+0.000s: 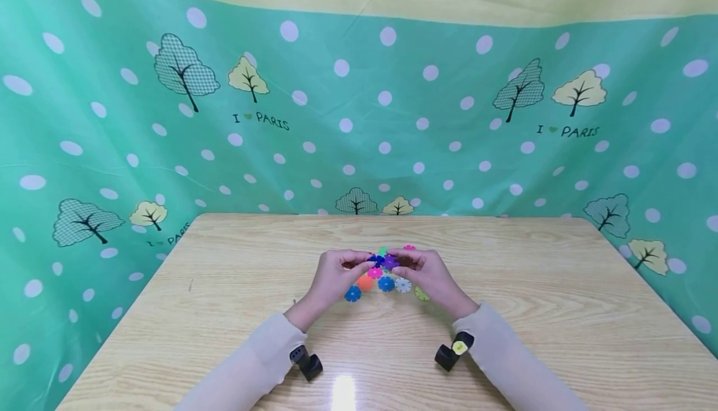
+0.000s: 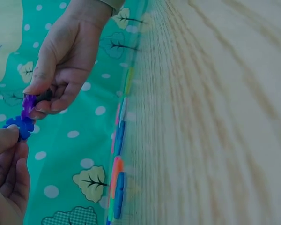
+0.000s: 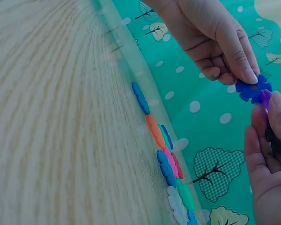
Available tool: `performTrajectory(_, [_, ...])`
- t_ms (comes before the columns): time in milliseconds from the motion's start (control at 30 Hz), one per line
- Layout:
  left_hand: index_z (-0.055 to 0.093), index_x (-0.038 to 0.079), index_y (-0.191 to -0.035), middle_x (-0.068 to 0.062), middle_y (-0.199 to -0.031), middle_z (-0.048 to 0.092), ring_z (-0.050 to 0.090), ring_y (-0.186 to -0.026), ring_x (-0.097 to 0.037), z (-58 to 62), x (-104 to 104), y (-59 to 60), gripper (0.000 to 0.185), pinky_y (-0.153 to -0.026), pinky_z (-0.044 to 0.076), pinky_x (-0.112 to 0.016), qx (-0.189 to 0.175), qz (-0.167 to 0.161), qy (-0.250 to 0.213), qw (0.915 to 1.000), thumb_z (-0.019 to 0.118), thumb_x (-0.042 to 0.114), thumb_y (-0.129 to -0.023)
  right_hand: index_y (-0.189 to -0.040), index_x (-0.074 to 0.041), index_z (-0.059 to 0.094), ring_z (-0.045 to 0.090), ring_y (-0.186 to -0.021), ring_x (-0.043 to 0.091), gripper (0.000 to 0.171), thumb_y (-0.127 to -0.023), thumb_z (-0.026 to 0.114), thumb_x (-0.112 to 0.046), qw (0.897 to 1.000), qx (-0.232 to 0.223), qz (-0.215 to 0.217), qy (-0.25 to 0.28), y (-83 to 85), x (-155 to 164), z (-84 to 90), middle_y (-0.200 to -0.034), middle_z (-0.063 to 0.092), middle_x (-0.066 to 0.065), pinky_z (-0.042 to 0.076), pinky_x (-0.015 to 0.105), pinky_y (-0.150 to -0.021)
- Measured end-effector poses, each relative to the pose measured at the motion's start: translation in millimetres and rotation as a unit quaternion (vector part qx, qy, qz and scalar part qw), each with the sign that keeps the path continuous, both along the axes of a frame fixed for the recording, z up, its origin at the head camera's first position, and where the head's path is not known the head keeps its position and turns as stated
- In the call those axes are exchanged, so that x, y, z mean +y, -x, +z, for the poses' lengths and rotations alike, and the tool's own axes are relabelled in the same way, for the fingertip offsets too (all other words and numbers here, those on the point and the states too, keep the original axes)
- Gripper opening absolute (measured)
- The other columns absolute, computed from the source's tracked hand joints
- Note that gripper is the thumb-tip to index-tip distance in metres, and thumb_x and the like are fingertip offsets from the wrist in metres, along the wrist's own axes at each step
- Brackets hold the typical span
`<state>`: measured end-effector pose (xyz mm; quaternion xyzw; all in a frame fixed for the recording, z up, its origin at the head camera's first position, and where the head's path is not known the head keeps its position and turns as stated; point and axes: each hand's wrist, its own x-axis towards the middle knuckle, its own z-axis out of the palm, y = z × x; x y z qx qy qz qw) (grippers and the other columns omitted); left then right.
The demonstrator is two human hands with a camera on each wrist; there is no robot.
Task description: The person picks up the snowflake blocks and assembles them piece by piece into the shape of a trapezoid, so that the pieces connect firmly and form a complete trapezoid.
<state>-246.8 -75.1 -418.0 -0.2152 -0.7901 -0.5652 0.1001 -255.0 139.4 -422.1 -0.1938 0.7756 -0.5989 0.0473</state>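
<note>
**Two hands join snowflake discs above a wooden table**

At the centre of the head view, the left hand and the right hand meet just above the wooden table. The left hand's thumb and fingers are curled and pinch a dark blue disc; in the right wrist view the same blue disc sits at the upper right of the frame, held at its edge by the left hand. The right hand's fingers are curled too, pinching a purple disc; in the left wrist view the purple disc shows at the left edge, held by the right hand directly above the blue disc. The two discs touch edge to edge; whether they are slotted together cannot be told.

Below the hands, in the lower middle of the head view, loose discs lie on the table: a blue one, an orange one, a pink one, another blue one, a white one and a yellow-green one partly hidden by the right hand. A green disc and a pink disc peek out just above the fingers.

Behind the table, a teal dotted cloth with trees fills the upper frame.
</note>
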Motion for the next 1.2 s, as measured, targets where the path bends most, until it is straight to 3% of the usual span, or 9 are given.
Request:
performTrajectory(200, [0.074, 0.003, -0.094, -0.01, -0.09, 0.073, 0.067, -0.074, -0.013, 0.8, -0.9, 0.6, 0.012, -0.065, 0.055, -0.022, -0.001, -0.003, 0.001, 1.0, 0.07, 0.007, -0.084, -0.122, 0.002, 0.061, 0.065, -0.089, 0.013, 0.035, -0.088, 0.065, -0.008, 1.0, 0.009, 0.015, 0.003, 0.6, 0.1, 0.4, -0.115, 0.064, 0.019, 0.054, 0.021, -0.076])
performTrajectory(433, [0.075, 0.004, -0.093, -0.009, -0.089, 0.073, 0.067, -0.075, -0.013, 2.2, -0.8, 0.1, 0.012, -0.065, 0.055, -0.021, 0.001, -0.008, 0.002, 1.0, 0.071, 0.01, -0.084, -0.121, 0.004, 0.06, 0.066, -0.09, 0.023, 0.034, -0.089, 0.064, -0.006, 0.999, 0.035, 0.025, -0.006, 0.4, -0.4, 1.0, -0.111, 0.065, 0.02, 0.054, 0.021, -0.075])
performTrajectory(767, [0.074, 0.002, -0.095, -0.01, -0.089, 0.073, 0.068, -0.075, -0.017, 5.0, 0.5, -0.7, 0.013, -0.065, 0.055, -0.021, 0.018, -0.009, -0.003, 0.9998, 0.07, 0.008, -0.084, -0.122, 0.002, 0.06, 0.066, -0.092, 0.017, 0.036, -0.089, 0.064, -0.01, 1.0, 0.017, 0.013, -0.018, -3.6, -2.2, 8.6, -0.114, 0.065, 0.017, 0.054, 0.022, -0.078])
performTrajectory(867, [0.074, 0.0, -0.094, -0.013, -0.09, 0.072, 0.069, -0.075, -0.023, 8.9, 2.5, -2.0, 0.013, -0.063, 0.055, -0.02, -0.006, 0.0, -0.012, 0.9999, 0.069, 0.005, -0.084, -0.123, 0.003, 0.059, 0.065, -0.093, 0.021, 0.036, -0.089, 0.064, -0.008, 1.0, 0.007, 0.017, -0.021, -6.3, -2.2, 16.8, -0.114, 0.064, 0.017, 0.053, 0.021, -0.078])
performTrajectory(1000, [0.072, -0.005, -0.093, -0.018, -0.09, 0.071, 0.068, -0.075, -0.03, 23.7, 4.4, -11.0, 0.011, -0.062, 0.054, -0.019, -0.044, 0.013, -0.02, 0.9987, 0.068, 0.0, -0.083, -0.124, 0.005, 0.058, 0.063, -0.097, 0.03, 0.035, -0.09, 0.061, -0.005, 0.999, -0.004, 0.028, -0.017, -5.9, -3.1, 18.9, -0.116, 0.062, 0.02, 0.053, 0.02, -0.079])
performTrajectory(1100, [0.072, -0.005, -0.092, -0.018, -0.088, 0.071, 0.068, -0.074, -0.028, 33.7, 4.2, -17.6, 0.011, -0.062, 0.053, -0.018, -0.058, 0.014, -0.02, 0.998, 0.068, 0.0, -0.084, -0.125, 0.002, 0.058, 0.063, -0.098, 0.028, 0.036, -0.091, 0.062, -0.008, 0.999, -0.004, 0.029, -0.013, -1.1, -1.7, 10.0, -0.117, 0.062, 0.018, 0.053, 0.02, -0.08])
performTrajectory(1200, [0.072, -0.005, -0.091, -0.017, -0.086, 0.071, 0.067, -0.075, -0.032, 36.0, 3.4, -19.1, 0.011, -0.062, 0.053, -0.017, -0.079, 0.014, -0.022, 0.9965, 0.068, 0.002, -0.084, -0.125, -0.002, 0.058, 0.062, -0.097, 0.02, 0.038, -0.09, 0.064, -0.015, 1.0, -0.003, 0.023, -0.008, 0.8, -0.6, 3.8, -0.116, 0.063, 0.015, 0.053, 0.021, -0.081])
